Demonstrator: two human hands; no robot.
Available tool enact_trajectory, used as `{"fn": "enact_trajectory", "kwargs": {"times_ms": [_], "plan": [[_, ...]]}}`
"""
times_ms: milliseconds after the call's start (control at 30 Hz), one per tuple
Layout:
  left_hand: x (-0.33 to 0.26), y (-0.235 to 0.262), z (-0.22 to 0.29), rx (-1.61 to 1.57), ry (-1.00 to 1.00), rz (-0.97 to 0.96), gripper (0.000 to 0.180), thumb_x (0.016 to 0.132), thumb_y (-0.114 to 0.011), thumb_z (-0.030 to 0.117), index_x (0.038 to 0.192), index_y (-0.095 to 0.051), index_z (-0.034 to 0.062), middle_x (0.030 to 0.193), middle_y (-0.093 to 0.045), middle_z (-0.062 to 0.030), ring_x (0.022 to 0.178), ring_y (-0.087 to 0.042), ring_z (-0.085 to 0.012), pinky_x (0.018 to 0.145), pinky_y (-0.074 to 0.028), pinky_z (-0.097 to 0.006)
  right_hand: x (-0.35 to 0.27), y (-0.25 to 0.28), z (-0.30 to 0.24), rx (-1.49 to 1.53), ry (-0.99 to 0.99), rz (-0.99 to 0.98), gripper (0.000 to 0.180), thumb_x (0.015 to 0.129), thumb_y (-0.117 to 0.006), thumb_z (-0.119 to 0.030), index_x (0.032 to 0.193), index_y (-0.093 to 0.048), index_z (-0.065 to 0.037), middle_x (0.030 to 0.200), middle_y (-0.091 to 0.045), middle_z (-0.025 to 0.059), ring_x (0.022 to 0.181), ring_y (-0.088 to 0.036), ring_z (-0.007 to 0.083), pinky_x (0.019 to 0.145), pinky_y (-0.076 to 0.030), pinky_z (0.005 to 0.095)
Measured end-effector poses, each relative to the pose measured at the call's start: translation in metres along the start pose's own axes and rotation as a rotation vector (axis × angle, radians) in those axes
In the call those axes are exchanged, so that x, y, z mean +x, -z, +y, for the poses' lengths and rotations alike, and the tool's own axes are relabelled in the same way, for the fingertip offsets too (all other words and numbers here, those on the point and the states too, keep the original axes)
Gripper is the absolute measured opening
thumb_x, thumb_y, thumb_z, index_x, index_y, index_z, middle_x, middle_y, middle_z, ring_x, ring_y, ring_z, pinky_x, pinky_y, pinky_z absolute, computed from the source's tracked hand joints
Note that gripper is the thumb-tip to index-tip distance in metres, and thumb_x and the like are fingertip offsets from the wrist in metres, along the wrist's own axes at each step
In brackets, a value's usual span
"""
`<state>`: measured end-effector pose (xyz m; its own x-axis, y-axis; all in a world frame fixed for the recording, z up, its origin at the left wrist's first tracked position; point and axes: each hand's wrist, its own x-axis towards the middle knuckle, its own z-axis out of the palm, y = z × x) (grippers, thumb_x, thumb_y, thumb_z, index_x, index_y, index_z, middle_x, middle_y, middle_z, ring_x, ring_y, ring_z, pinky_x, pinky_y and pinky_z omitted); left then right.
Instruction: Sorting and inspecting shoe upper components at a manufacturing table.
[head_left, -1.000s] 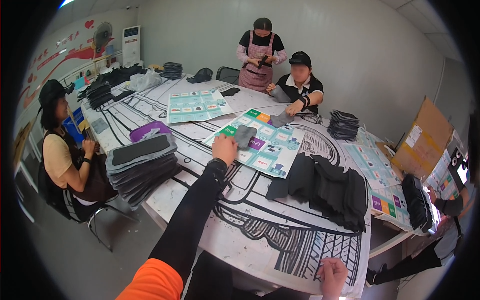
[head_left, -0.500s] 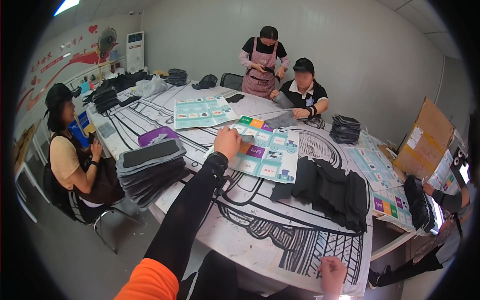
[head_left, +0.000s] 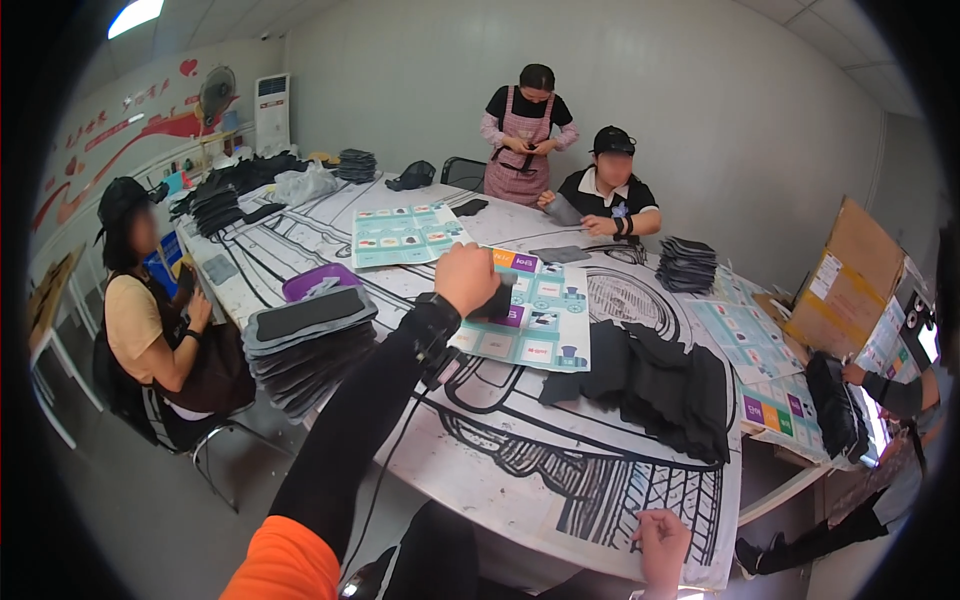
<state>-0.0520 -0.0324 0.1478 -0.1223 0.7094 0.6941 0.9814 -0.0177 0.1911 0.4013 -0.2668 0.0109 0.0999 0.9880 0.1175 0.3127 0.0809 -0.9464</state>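
My left hand [head_left: 466,281] is closed over a colourful printed sheet [head_left: 550,345] on the table. Pinched in its fingers is a dark fabric piece [head_left: 491,304], partly hidden by the hand. At the near right table edge rests my right hand [head_left: 662,545], its fingers curled together; whatever may be in them is hidden. Between the hands and to the right lies a spread row of black fabric pieces [head_left: 650,385]. A tall stack of grey and black padded pieces [head_left: 312,345] stands left of my forearm.
Behind that stack sits a purple tray [head_left: 315,278]. Another printed sheet [head_left: 400,238] and a flat grey piece [head_left: 558,254] lie farther off. A dark stack [head_left: 687,265] stands at right. Co-workers sit left [head_left: 160,320] and far right [head_left: 608,200]; another stands behind [head_left: 520,140].
My left hand has risen slightly, and a dark piece now shows beneath it. The right hand stays at the table edge. The standing co-worker's hands have come together.
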Motion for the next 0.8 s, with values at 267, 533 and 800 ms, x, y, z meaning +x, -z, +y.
{"fn": "enact_trajectory", "kwargs": {"times_ms": [267,533,800], "plan": [[-0.164,0.087,0.109,-0.028,-0.353,-0.317,0.02,0.077,-0.072,0.022,0.08,-0.07,0.002,0.089,-0.067,-0.0141,0.09,-0.065,-0.0339,0.076,-0.054,-0.047,0.004,0.007,0.006,0.061,0.047,-0.02,0.011,0.099,-0.064,-0.006,0.095,-0.07,0.003,0.066,-0.065,0.0019,0.058,-0.054,0.0037,0.055,-0.038,0.0201],[-0.277,0.094,0.193,-0.348,-0.211,-0.432,0.018,0.083,-0.074,0.024,0.083,-0.071,0.007,0.088,-0.066,-0.0091,0.091,-0.065,-0.0314,0.076,-0.053,-0.044,0.005,0.005,0.016,0.121,0.133,0.006,0.01,0.098,-0.066,-0.006,0.098,-0.071,0.002,0.073,-0.068,0.0019,0.062,-0.057,0.0046,0.057,-0.041,0.0199],[-0.298,0.1,0.229,-0.597,-0.014,-0.448,0.019,0.091,-0.069,0.022,0.085,-0.074,0.0047,0.084,-0.068,-0.0136,0.085,-0.065,-0.0361,0.077,-0.053,-0.045,-0.005,0.011,-0.002,-0.03,0.242,-0.041,0.008,0.088,-0.073,-0.001,0.096,-0.074,-0.001,0.078,-0.069,0.0047,0.072,-0.063,0.0117,0.065,-0.048,0.0258]]}}
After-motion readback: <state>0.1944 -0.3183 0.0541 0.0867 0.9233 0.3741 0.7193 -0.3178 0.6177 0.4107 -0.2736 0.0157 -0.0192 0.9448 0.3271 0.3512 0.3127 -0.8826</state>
